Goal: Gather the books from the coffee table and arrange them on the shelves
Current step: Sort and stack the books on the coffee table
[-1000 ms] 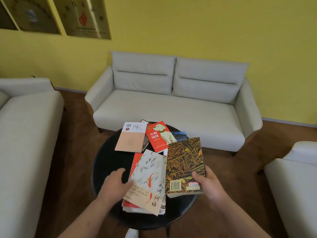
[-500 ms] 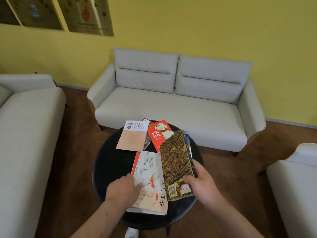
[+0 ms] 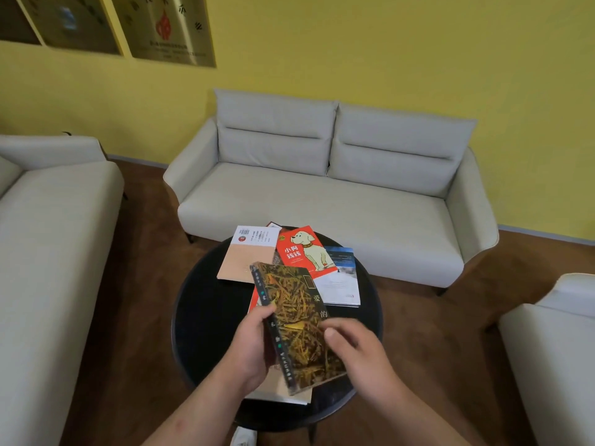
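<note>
A: Starting at nine o'clock, the left hand [image 3: 249,346] has its fingers curled round the spine edge of the gold-and-black book [image 3: 297,326], thumb on the cover. That book is lifted, tilted over the near stack [image 3: 280,392] at six o'clock on the round black counter [image 3: 206,317].

B: And the right hand [image 3: 360,352]?

A: Its fingers are loosely bent at the book's right edge, blurred; whether they pinch it or only touch it, I cannot tell. If the left hand alone carries it, that tilted cover could slide out.

B: Other risks?

A: The near stack overhangs the counter's rim at six o'clock. Drop the book on it off-centre and, I'd judge, the lot tips to the floor.

B: And further back?

A: At eleven o'clock, the peach book [image 3: 248,252]; at twelve, the red dog book [image 3: 302,251] overlapping it; at one, the blue-and-white book [image 3: 343,278] tucked under the red. All loose and fanned, so a careless scoop could push one off the far rim. No shelves in sight.
</note>
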